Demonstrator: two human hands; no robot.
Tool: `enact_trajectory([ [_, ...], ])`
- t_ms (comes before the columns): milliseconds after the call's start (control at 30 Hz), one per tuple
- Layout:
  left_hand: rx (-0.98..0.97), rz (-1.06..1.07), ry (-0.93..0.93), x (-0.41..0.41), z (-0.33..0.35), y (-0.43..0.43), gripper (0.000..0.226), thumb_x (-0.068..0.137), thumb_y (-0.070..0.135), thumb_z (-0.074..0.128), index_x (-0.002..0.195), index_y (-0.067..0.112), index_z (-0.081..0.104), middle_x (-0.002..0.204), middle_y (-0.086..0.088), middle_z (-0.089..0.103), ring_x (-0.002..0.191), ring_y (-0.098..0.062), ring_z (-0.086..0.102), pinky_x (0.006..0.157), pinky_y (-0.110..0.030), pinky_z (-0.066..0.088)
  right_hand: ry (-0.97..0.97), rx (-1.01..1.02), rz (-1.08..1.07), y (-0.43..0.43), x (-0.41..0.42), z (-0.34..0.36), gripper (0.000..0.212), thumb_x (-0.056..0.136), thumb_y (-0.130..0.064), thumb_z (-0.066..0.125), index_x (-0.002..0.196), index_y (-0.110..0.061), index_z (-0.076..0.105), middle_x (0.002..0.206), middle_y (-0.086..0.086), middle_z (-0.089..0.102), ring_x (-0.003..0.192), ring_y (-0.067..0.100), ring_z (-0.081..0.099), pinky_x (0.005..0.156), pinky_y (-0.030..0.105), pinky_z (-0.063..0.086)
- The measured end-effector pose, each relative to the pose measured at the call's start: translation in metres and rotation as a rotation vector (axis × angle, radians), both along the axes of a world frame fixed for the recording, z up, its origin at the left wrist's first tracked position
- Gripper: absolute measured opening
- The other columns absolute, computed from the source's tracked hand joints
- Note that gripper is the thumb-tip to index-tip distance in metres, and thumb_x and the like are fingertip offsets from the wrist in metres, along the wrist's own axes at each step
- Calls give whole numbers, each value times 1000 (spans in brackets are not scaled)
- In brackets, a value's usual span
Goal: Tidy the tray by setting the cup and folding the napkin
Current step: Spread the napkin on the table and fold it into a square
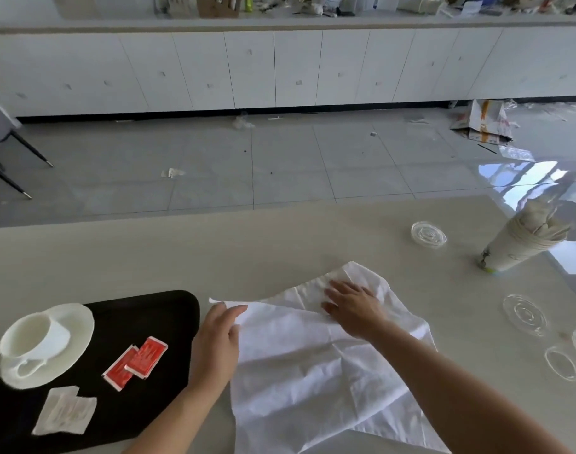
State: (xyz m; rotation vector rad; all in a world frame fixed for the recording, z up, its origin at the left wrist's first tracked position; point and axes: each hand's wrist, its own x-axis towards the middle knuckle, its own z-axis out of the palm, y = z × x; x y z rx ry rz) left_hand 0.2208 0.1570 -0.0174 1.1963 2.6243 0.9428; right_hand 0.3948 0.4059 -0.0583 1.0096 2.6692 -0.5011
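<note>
A white cloth napkin (313,365) lies spread and creased on the pale table, to the right of a black tray (168,309). My left hand (216,342) rests on the napkin's left edge, fingers pinching the far-left corner. My right hand (353,306) lies flat with spread fingers on the napkin's far part, where one corner is turned over. On the tray's left end a white cup (34,339) stands upright on a white saucer (74,322), handle toward me.
Two red sachets (136,360) and two white sachets (64,411) lie on the tray. Clear plastic lids (428,234) (524,314) and a stack of paper cups (522,244) sit on the table's right. Beyond the table's far edge is tiled floor, cabinets and litter.
</note>
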Motion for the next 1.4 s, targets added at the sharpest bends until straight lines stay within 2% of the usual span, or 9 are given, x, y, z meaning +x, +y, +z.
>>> enact_trajectory([
  [100, -209, 94, 153, 7, -7, -8, 55, 76, 7, 73, 127, 21, 56, 139, -20, 41, 122, -39, 47, 90, -48, 49, -85, 0, -198, 8, 19, -13, 68, 94, -66, 24, 154, -39, 7, 164, -10, -8, 152, 18, -8, 122, 49, 3],
  [233, -280, -273, 268, 33, -22, 4, 48, 84, 28, 65, 129, 22, 51, 140, -16, 46, 134, -38, 40, 105, -51, 42, 1, 100, -148, -4, 22, -20, 68, 94, -67, 23, 152, -43, -2, 163, -9, -18, 150, 20, -17, 121, 48, -5],
  [400, -559, -310, 168, 47, -57, 6, 77, 88, 70, 10, 152, 31, -7, 157, -11, -22, 145, -34, -19, 113, -42, -20, -51, 67, -136, -4, 10, -26, 69, 90, -68, 23, 150, -49, -5, 164, -8, -16, 150, 22, -16, 121, 49, -5],
  [667, -634, -295, 155, 15, -68, 6, 84, 78, 81, -1, 141, 36, -32, 148, -1, -47, 136, -21, -43, 112, -43, -21, 52, 155, -249, 16, 2, -20, 69, 93, -71, 16, 153, -41, -3, 161, -12, -14, 151, 20, -13, 120, 43, -8],
  [767, -639, -302, 147, 9, -69, 9, 84, 78, 80, 3, 141, 37, -33, 147, -1, -47, 135, -20, -43, 111, -42, -23, 192, 270, -445, 33, 28, -15, 60, 100, -51, 36, 153, -25, 23, 163, 5, 18, 148, 31, 19, 118, 45, 18],
  [900, -649, -292, 159, 11, -74, 10, 83, 81, 77, 4, 142, 34, -33, 148, -4, -46, 136, -23, -42, 113, -46, -20, 251, 223, -730, 57, 40, -3, 33, 93, -29, 59, 116, -6, 58, 117, 23, 61, 108, 42, 53, 89, 45, 44],
  [1000, -658, -295, 166, 12, -74, 9, 82, 82, 76, 3, 142, 34, -33, 148, -4, -46, 136, -23, -42, 114, -47, -18, 471, 150, -699, 56, 34, 7, 31, 85, -13, 66, 116, -14, 65, 97, 15, 65, 92, 39, 61, 76, 40, 48],
  [1167, -653, -294, 180, 13, -74, 9, 81, 82, 76, 1, 144, 33, -28, 151, -4, -41, 139, -24, -38, 116, -47, -15, 613, 533, -344, 53, 50, 3, 48, 70, 18, 59, 111, -4, 69, 84, 17, 56, 78, 40, 55, 56, 41, 50],
  [1400, -674, -283, 187, 13, -79, 9, 82, 77, 78, -10, 141, 33, -34, 150, -4, -43, 138, -24, -40, 116, -48, -16, 539, 430, -477, 55, 56, 0, 42, 85, -10, 66, 126, -16, 60, 131, 9, 57, 113, 35, 50, 92, 46, 49],
])
